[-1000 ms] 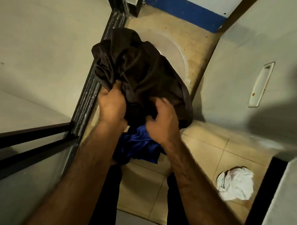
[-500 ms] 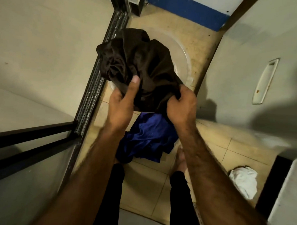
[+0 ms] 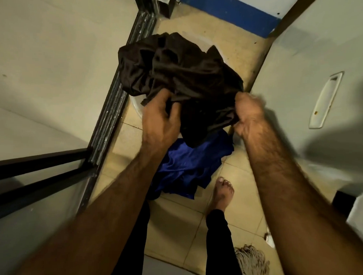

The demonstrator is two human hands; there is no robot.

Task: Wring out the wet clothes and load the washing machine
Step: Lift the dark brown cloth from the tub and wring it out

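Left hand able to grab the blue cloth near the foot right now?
Probably not: left hand and right hand both grip the dark garment, which hangs over the blue cloth.

R hand (image 3: 249, 113) blurry; mop (image 3: 252, 265) cropped.

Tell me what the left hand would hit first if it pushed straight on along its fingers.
The crumpled dark brown garment, which the left hand grips right now. Beneath the cloth there seems to be a pale round basin, though depth is unclear.
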